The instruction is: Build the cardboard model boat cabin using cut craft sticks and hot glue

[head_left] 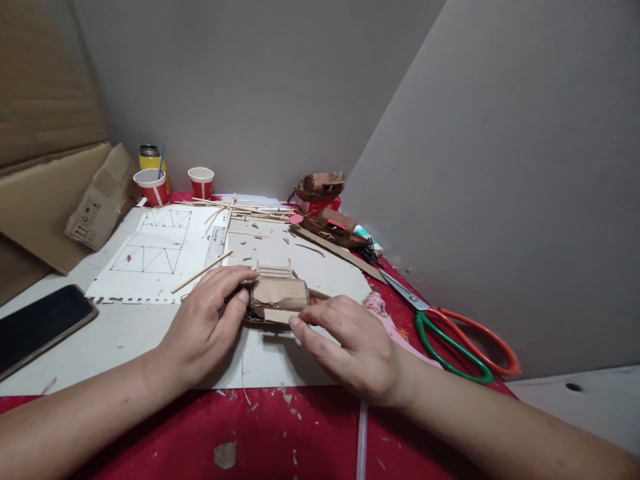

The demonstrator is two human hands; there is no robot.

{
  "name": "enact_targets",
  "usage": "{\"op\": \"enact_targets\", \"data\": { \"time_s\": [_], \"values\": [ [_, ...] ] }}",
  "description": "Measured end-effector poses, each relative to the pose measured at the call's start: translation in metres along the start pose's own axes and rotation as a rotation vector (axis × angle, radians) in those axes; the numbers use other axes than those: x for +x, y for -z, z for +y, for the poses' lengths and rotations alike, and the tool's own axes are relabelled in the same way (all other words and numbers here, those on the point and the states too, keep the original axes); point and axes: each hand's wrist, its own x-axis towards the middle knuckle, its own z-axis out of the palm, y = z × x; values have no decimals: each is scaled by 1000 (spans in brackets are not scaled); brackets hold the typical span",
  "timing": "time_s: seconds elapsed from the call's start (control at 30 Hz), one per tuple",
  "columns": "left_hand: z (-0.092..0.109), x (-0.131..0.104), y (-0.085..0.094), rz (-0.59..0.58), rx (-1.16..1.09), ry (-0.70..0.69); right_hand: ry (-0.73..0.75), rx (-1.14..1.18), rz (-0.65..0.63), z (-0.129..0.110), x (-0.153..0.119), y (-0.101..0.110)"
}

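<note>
A small brown cardboard model (280, 292) with a curved roof is held between two bare hands, over the near part of a white board (130, 333) that is laid on a red-covered desk (270, 437). Its left end is clamped in the left hand's grip (207, 320), with the thumb set nearer and the index finger reached along the far side. The right hand's grip (350, 347) is closed on the model's near right corner, where a pale flap (280, 315) is met by the thumb; the other fingertips are partly hidden.

Beyond the left hand, a single stick (203, 271) is laid across a paper with drawn trusses (150, 257); more thin sticks (260, 213) are heaped farther back. Two brown model boats (333, 228) are placed at the far right, one behind the other. Large scissors (424, 308) with orange and green handles are left near the right forearm, and a dark-screened phone (43, 330) is seen at the left.
</note>
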Motion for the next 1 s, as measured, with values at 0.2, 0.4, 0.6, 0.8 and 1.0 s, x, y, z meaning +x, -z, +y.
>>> {"op": "enact_targets", "data": {
  "time_s": [0.2,0.4,0.6,0.8,1.0],
  "values": [
    [0,0,-4,-94,22,-51,28,10,13,2,1,2],
    [-4,-2,-9,-119,70,-71,39,7,16,4,-1,0],
    [-5,-2,-10,-102,119,-104,48,8,6,5,-1,-3],
    [-5,-2,-11,-95,141,-130,47,-11,4,5,-1,-2],
    [-4,-2,-11,-96,152,-138,45,-31,-1,3,-2,-2]
  ]
}}
